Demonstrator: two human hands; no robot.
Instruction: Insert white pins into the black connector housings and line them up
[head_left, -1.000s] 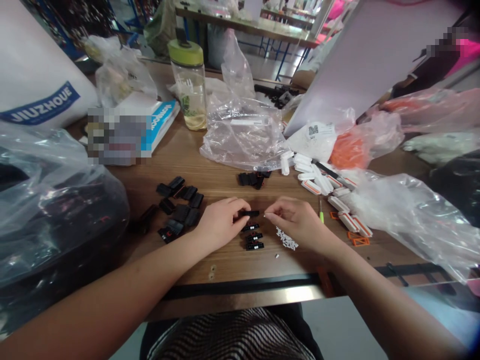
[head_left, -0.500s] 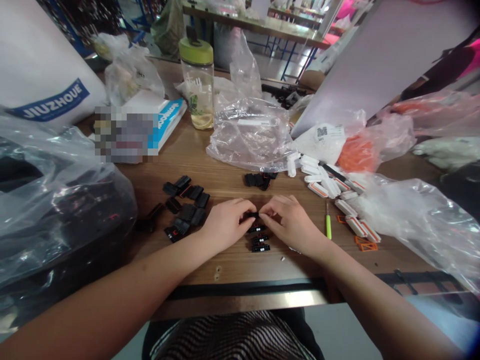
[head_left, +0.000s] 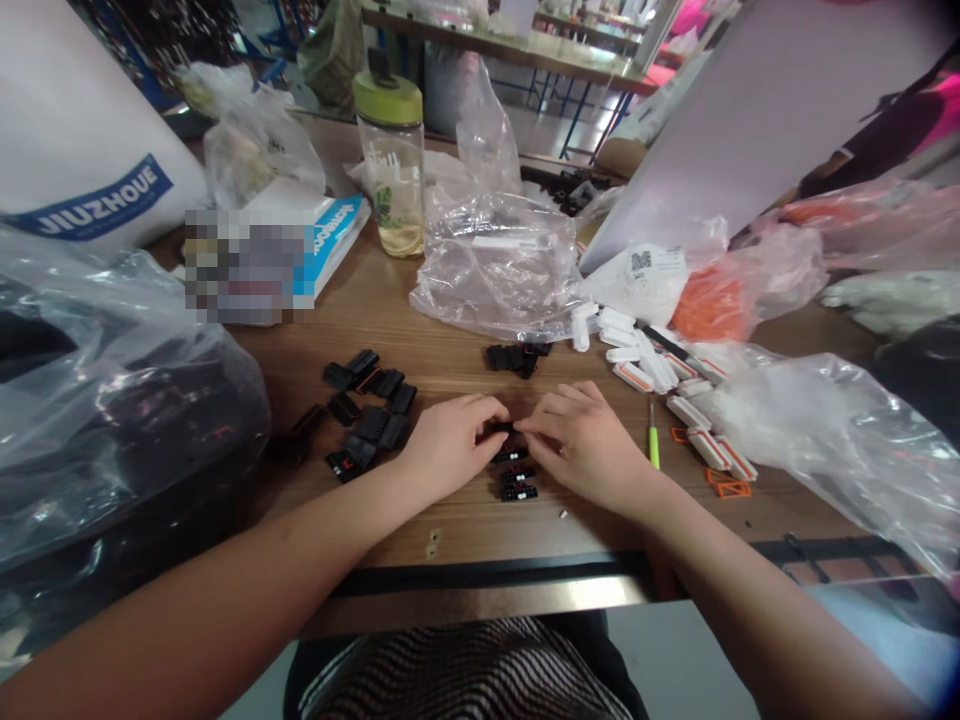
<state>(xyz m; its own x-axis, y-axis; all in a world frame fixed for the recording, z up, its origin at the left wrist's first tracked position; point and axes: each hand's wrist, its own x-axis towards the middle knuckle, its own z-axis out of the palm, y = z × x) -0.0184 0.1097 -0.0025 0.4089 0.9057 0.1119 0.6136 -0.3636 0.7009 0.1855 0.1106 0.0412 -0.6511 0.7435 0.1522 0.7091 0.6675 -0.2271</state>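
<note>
Near the middle of the wooden table [head_left: 465, 530], my left hand [head_left: 454, 440] pinches a small black connector [head_left: 498, 427]. My right hand [head_left: 581, 440] has its fingertips pressed together at the connector's right end; what they hold, if anything, is too small to make out. Just below the hands lie several black connectors with white dots [head_left: 519, 493]. A pile of black connectors [head_left: 375, 425] is left of my left hand, and a smaller black group [head_left: 514, 357] sits beyond both hands. A tiny white piece [head_left: 563, 514] rests nearer the front edge.
Plastic bags stand at left [head_left: 150, 370] and right [head_left: 825, 440]. White connectors [head_left: 645, 360], a green-handled tool [head_left: 654, 447] and orange parts [head_left: 729, 484] lie at right. Farther back are a bottle [head_left: 391, 170], a notebook [head_left: 334, 235] and a clear bag [head_left: 502, 270]. A person's arm shows at upper right.
The fingers of my right hand have shifted slightly at the connector, and the back of that hand has turned more into view. My left hand still pinches the connector.
</note>
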